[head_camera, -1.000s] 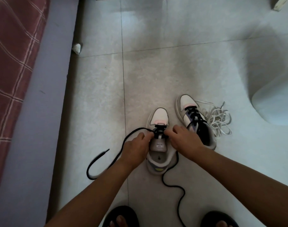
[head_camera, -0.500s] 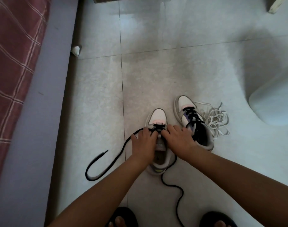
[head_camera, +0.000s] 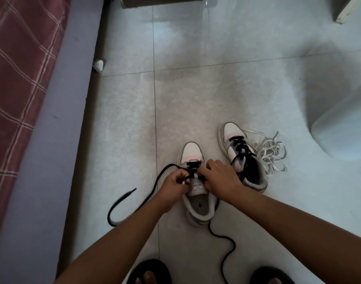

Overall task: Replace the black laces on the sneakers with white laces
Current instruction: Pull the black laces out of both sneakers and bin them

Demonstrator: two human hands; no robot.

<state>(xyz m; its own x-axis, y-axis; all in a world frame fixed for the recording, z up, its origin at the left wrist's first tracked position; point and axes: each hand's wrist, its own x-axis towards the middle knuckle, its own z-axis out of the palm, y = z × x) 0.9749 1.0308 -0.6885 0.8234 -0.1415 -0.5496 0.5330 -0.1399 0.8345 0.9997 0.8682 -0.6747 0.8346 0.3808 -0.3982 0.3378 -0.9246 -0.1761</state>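
Observation:
Two white sneakers stand on the tiled floor. The near sneaker (head_camera: 198,206) has its black lace (head_camera: 122,203) mostly pulled out, one loose end curling left on the floor, the other trailing toward my feet. My left hand (head_camera: 175,184) pinches the lace at the lower eyelets on the left side. My right hand (head_camera: 220,177) grips the lace on the right side of the tongue. The far sneaker (head_camera: 240,152) is fully laced in black. A tangle of white laces (head_camera: 272,154) lies right of it.
A bed with a red plaid cover (head_camera: 17,78) and grey frame runs along the left. A white rounded object (head_camera: 343,136) sits at the right. A small white scrap (head_camera: 98,65) lies by the bed. My feet in dark sandals (head_camera: 149,273) are at the bottom.
My hands have slid back toward me along the near sneaker, from the toe-end eyelets to beside the tongue. The loose lace on the left has shifted slightly.

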